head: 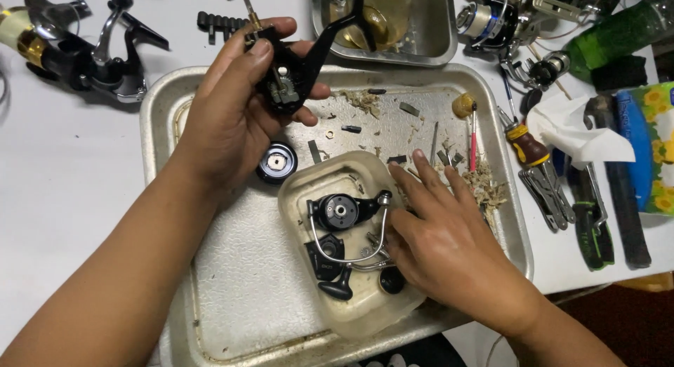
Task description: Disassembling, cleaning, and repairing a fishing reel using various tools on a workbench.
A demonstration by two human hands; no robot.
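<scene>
In the head view, a black fishing-reel body with a bent black crank arm (pixel 291 76) is gripped in the left hand (pixel 235 107), held up over the far left part of a large dented aluminium tray (pixel 232 283) that rests on a white table (pixel 63 191). The fingers are clenched round the body from the left, with the thumb laid over its top, and the crank arm is seen slanting up and to the right, towards a second, smaller steel tray (pixel 428 48) farther back. The right hand (pixel 442 244) is laid palm down at the right rim of a cloudy, rounded plastic tub (pixel 302 198) set inside the big tray; its fingers are spread and released, nothing being visibly held, though the thumb side is partly hidden at the tub's edge. Inside the tub a black rotor with a curved wire bail (pixel 347 219) is seen, lying just left of the right hand and touching or nearly touching it, with its bail arching along the near–far direction; smaller black parts lie below it. The rotor is therefore much nearer the right hand than the left, which is well apart and above. A round black cap (pixel 276 162) lies on the tray floor between the two hands, just beneath the held body. A red-and-yellow-handled screwdriver (pixel 523 142) and a black assembled spinning reel (pixel 84 55) are placed on the table beside the tray.
</scene>
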